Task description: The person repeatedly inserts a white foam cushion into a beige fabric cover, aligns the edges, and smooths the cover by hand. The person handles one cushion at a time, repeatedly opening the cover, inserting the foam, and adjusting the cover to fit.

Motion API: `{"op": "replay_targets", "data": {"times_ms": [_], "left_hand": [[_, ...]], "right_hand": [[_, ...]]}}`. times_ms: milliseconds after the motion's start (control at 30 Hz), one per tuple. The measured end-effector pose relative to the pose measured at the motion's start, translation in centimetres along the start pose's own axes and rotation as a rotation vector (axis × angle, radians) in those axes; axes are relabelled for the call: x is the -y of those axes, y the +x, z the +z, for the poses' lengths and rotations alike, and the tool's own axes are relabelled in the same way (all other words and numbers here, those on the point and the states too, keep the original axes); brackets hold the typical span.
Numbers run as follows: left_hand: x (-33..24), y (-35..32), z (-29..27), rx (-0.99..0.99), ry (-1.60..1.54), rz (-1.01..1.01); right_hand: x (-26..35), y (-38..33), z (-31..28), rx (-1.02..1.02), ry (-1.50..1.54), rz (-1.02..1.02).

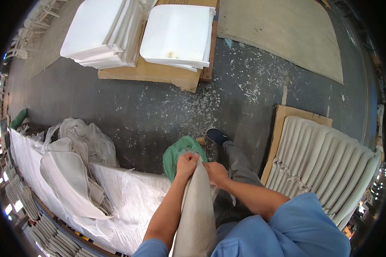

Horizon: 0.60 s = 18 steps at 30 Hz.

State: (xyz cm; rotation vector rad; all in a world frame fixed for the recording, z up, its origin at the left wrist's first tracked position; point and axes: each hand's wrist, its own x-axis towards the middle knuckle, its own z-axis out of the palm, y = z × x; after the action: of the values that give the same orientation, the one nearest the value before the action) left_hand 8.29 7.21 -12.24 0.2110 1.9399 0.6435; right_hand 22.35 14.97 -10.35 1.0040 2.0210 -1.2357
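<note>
A pale grey cushion-like padded piece (197, 214) stands edge-on against my body, its narrow far end pointing away from me. My left hand (187, 165) is closed in a pinch on the left side of that end. On the other side, my right hand (215, 173) grips the edge with its fingers bent; its fingertips are partly hidden. A green sack (172, 158) lies just beyond and below my hands, with some clear plastic at its mouth.
White foam pads (176, 36) are stacked on cardboard (154, 75) ahead. To the right, a row of grey padded pieces (317, 150) leans on cardboard. Plastic-wrapped goods (128, 188) at left carry loose covers (62, 175). White scraps litter the dark floor (137, 107).
</note>
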Motion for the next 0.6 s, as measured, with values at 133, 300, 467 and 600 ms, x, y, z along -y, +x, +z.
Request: {"op": "replay_targets", "data": {"times_ms": [133, 300, 467, 600], "left_hand": [[0.7, -0.1, 0.2, -0.018, -0.098, 0.018], [0.7, 0.0, 0.3, -0.062, -0.043, 0.056], [0.4, -0.1, 0.3, -0.088, -0.006, 0.059], [0.4, 0.1, 0.7, -0.058, 0.040, 0.042]], "right_hand": [[0.5, 1.5, -0.1, -0.106, 0.470, 0.396], [1.9, 1.8, -0.5, -0.085, 0.458, 0.539], [2.7, 1.7, -1.4, -0.184, 0.296, 0.456], [2.1, 2.0, -0.5, -0.271, 0.250, 0.450]]}}
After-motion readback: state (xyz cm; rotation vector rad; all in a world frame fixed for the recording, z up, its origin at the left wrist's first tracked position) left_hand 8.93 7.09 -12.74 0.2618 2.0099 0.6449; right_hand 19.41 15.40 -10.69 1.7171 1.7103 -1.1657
